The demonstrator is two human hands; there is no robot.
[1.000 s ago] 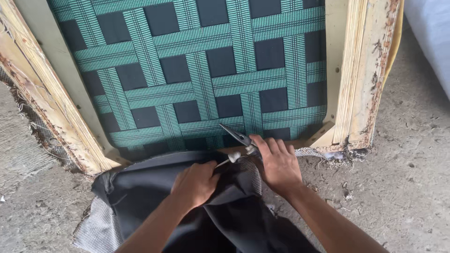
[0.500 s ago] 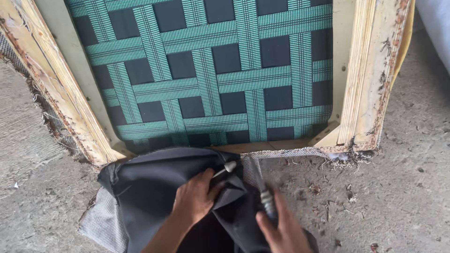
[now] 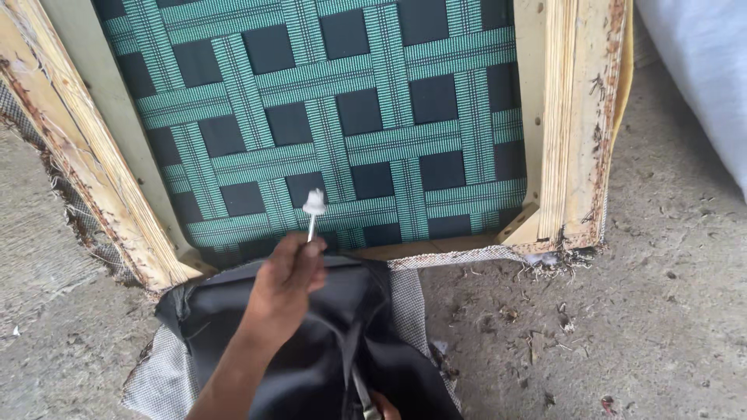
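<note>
A small white-headed pin [image 3: 313, 208] is pinched in the left hand [image 3: 288, 276] above black fabric [image 3: 311, 350]; the right hand's [image 3: 381, 406] grip cannot be told, barely seen at the edge

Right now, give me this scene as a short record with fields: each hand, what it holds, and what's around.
left hand: raised, gripping a thin metal pin with a white head
right hand: at the bottom edge, mostly out of view, by a metal tool
black fabric: bunched under both hands
wooden frame: with green webbing
floor: concrete, littered
</note>
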